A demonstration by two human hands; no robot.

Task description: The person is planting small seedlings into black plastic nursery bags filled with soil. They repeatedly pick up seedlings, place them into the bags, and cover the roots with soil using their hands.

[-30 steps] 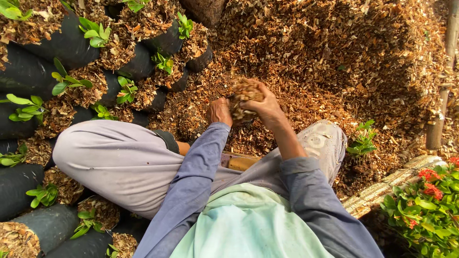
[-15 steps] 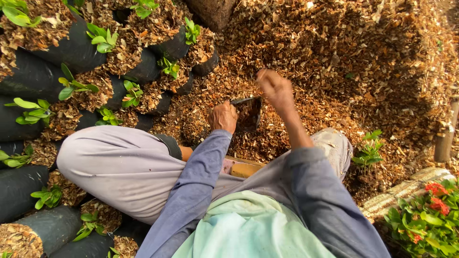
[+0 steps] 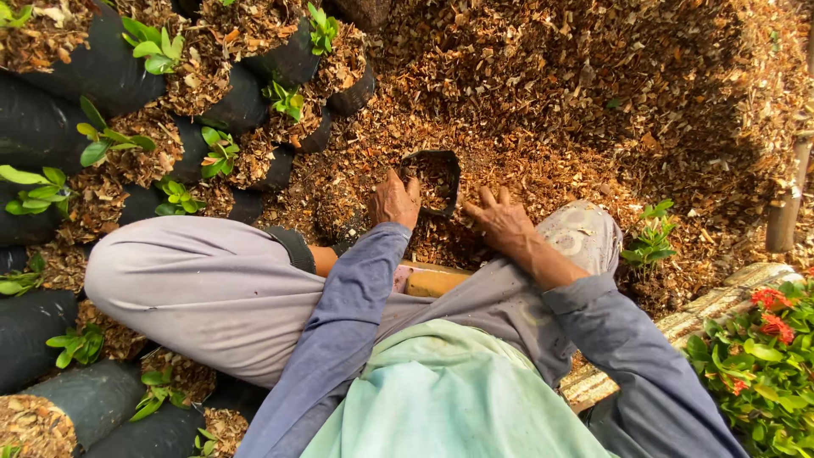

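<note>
- Head view, progress: I see many black grow bags at ten o'clock already packed with brown chip mulch, most carrying a green seedling. The small black bag in hand, near centre at twelve o'clock from my knees, looks only partly filled, its mouth open with chips low inside, so I judge filling is under way and planting is left. One loose seedling stands at three o'clock in the mulch heap.
- Head view, left hand: fingers curled, gripping the bag's left rim and holding the mouth open.
- Head view, right hand: fingers spread, palm down on the mulch just beside the bag's right edge, holding nothing that I can see.
- The hands are apart, with the bag between them.
</note>
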